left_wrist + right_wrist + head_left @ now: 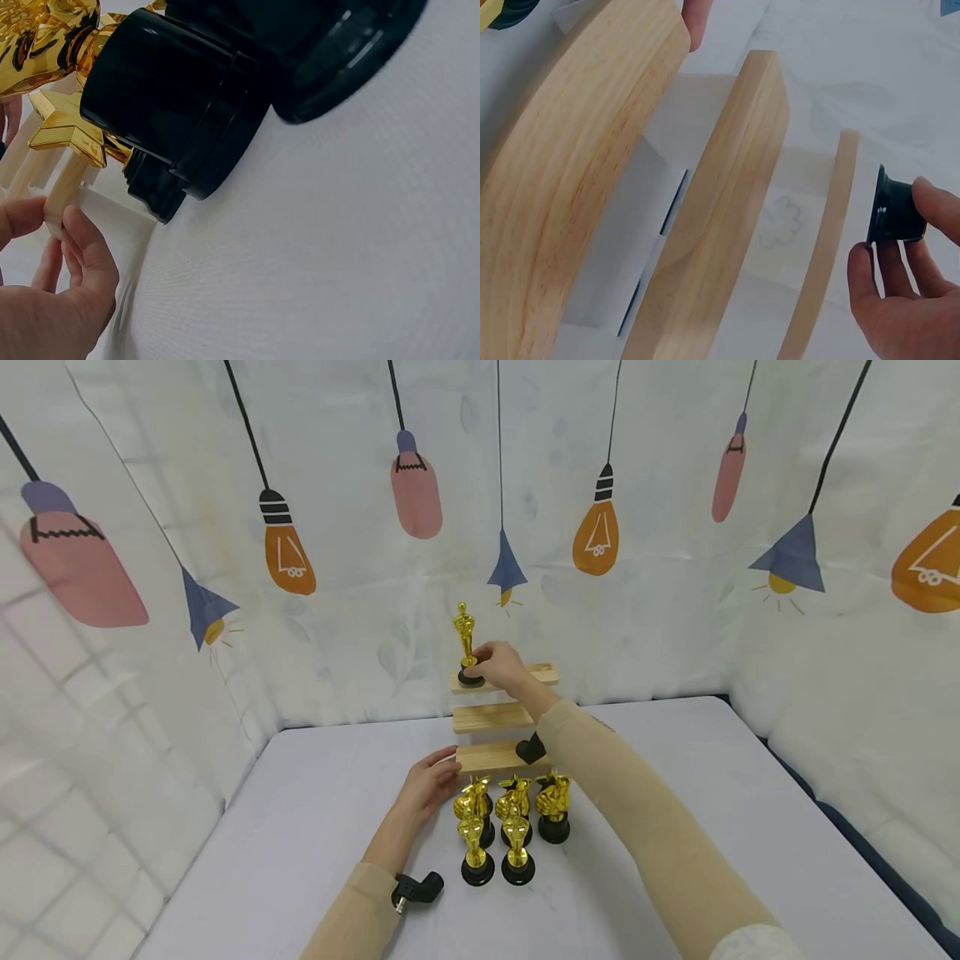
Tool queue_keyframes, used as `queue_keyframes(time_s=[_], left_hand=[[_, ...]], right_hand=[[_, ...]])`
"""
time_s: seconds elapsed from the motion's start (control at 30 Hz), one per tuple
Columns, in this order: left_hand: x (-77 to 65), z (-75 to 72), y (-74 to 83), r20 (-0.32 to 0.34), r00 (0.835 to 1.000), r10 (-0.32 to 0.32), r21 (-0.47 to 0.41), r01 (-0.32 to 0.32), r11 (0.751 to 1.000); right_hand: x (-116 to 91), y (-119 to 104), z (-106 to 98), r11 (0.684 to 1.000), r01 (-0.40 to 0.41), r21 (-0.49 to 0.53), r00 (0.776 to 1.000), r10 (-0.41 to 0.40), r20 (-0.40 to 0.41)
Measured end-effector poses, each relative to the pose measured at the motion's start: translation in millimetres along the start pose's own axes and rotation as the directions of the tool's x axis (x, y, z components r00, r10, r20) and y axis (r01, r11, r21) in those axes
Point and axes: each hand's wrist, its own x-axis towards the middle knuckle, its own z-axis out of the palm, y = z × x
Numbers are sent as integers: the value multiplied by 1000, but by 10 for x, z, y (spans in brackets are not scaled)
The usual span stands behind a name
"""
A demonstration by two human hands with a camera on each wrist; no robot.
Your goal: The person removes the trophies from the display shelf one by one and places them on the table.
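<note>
A three-tier wooden stand [491, 718] is at the far middle of the table. By its black base [896, 210], my right hand [498, 665] holds a gold figure trophy [465, 635] upright at the left end of the top tier. A narrow gap shows between that base and the top tier [829, 240] in the right wrist view. My left hand [429, 783] pinches the left end of the lowest tier [64, 187] between thumb and fingers. Several gold trophies [516, 839] with black bases stand on the table in front of the stand; some have star tops [71, 127].
The table [330, 827] has a pale cloth. Behind it and at both sides hang white fabric walls [337, 652] printed with lamps and bulbs. Black wrist cameras are on both arms, the left one [420, 888] near the front trophies.
</note>
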Motion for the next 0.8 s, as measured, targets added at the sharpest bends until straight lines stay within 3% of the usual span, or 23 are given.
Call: queue_keyframes(time_s=[0.8], left_hand=[[21, -28, -14, 14, 1000, 1, 4, -1, 1000]], right_hand=[[-266, -189, -291, 998, -42, 55, 999, 41, 25]])
